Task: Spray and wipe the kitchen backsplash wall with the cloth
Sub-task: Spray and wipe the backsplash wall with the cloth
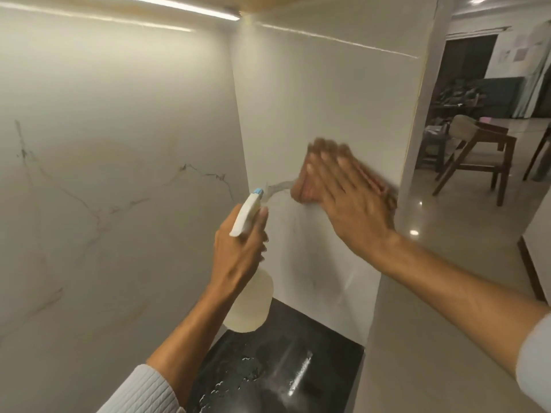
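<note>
"Two hands are busy. Where's the cloth (372, 181)?"

"Flat on the backsplash wall (313, 93), under the open right hand (346, 192), the nearer one."

"And the left hand (238, 251)?"

"Closed round the spray bottle (249, 299), left of the cloth and lower down, nozzle pointing up at it."

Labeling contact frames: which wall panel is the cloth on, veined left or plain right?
The plain right panel. The right hand presses the cloth flat on it; the veined left panel is untouched. The left hand holds the bottle.
</note>
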